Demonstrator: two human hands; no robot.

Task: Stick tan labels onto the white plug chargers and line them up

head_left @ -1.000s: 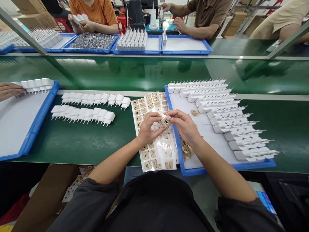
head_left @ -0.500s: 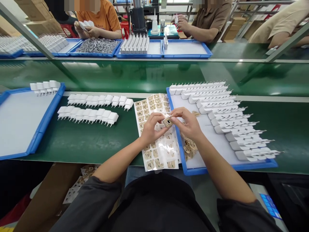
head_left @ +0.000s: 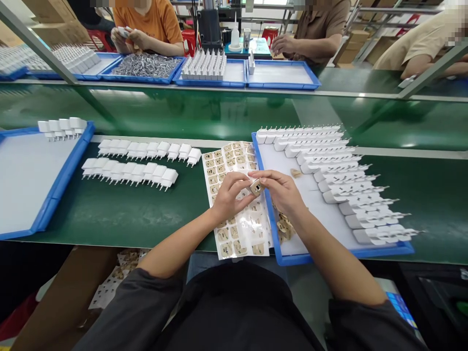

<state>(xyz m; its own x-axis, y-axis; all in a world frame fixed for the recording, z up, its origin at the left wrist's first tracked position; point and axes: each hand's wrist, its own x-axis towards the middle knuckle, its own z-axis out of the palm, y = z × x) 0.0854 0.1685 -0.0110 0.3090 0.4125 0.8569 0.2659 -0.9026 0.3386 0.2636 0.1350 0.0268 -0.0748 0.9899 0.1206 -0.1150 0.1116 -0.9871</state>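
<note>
Both hands pinch one small charger [head_left: 256, 186] between their fingertips, the left hand [head_left: 229, 194] and right hand [head_left: 281, 191] closed on it together. It sits above the sticker sheet [head_left: 234, 200], beside the blue tray [head_left: 272, 229], near the bench's front edge.

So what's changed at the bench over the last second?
Little has changed. Both hands keep hold of the small charger over the sticker sheet; left hand and right hand have turned it slightly. At far left, a co-worker's hand that touched the plugs by the left blue tray has gone. The rows of white chargers and the right tray stayed put.
</note>
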